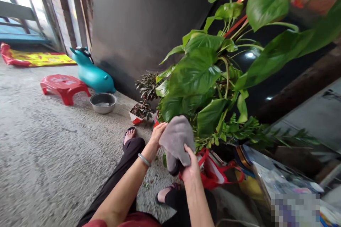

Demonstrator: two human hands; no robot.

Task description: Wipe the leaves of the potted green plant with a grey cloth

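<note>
My right hand [191,165] is closed on a soft grey cloth [178,136], thumb on top, and the cloth hangs bunched over its fingers. Just left of the cloth, my left hand [159,133] reaches up with its fingertips at the lower edge of a large green leaf [174,108]; its fingers look closed on that edge, though the cloth hides part of the grip. A pale bangle [144,160] circles the left wrist. The leaf belongs to a big leafy plant [197,65] that leans out above both hands.
A small potted plant [137,113] stands beside the dark wall. Further left are a metal bowl [103,103], a red stool [65,84] and a teal inflatable animal [94,74]. A red bag [210,172] and stacked packages [279,177] lie at the right.
</note>
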